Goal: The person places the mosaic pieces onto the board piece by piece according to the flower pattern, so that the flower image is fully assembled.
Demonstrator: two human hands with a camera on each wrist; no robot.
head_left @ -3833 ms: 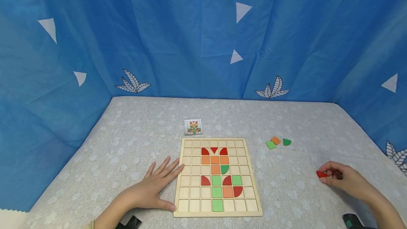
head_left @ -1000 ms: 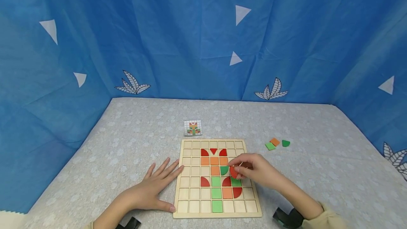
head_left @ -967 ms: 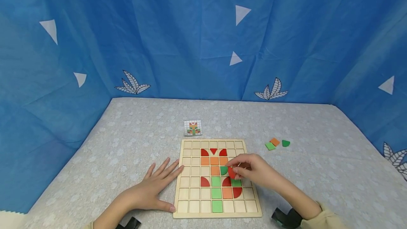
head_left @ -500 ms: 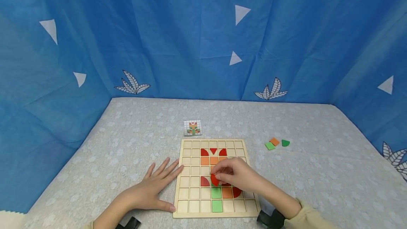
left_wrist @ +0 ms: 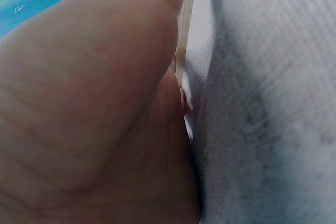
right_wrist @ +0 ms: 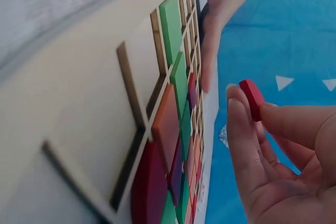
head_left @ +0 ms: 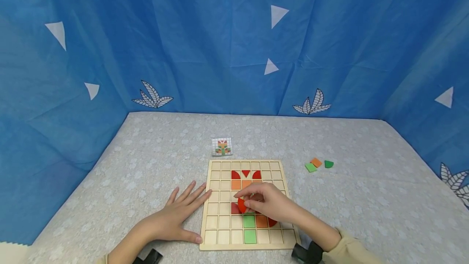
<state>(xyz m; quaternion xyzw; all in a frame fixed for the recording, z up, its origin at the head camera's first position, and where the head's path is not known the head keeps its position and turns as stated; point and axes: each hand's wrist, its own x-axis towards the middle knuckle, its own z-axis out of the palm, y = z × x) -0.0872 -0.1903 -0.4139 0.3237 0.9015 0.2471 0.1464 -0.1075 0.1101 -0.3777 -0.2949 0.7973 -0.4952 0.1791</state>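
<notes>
My right hand (head_left: 269,203) pinches a red quarter-circle tile (head_left: 241,206) between thumb and fingers, above the middle of the wooden grid board (head_left: 213,223). In the right wrist view this tile (right_wrist: 252,99) is held clear of the board. Red, orange and green tiles fill several cells; my right hand hides some of them. A dark red tile (head_left: 235,208) lies in a cell just left of the held one. My left hand (head_left: 172,219) rests flat on the cloth, fingers spread, fingertips and thumb touching the board's left edge. Mostly palm and cloth show in the left wrist view.
A small pattern card (head_left: 221,146) lies behind the board. To the right are a loose orange square (head_left: 316,162), a light green square (head_left: 310,168) and a green quarter circle (head_left: 329,164). Blue curtain (head_left: 205,52) surrounds the table's back and sides.
From the far right of the table, my right hand has carried the red quarter-circle tile left over the board, shifting slightly further left in the last half second. My left hand stays put.
</notes>
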